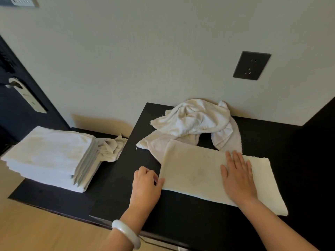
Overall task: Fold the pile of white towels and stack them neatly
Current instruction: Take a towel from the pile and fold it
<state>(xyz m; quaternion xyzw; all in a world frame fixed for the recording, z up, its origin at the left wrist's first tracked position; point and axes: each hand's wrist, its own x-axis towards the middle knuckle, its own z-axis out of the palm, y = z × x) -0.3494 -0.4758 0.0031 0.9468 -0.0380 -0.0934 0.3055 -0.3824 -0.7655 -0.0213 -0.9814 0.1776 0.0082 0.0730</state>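
Black tabletop (181, 214), towel (199, 171) lengthwise left-to-right under flat right hand (237, 176)

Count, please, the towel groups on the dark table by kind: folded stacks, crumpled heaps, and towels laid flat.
Folded stack: 1
Crumpled heap: 2
Flat towel: 1
Total: 4

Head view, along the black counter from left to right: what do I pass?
Stack of folded towels → small crumpled towel → left hand → right hand, flat on the towel being folded.
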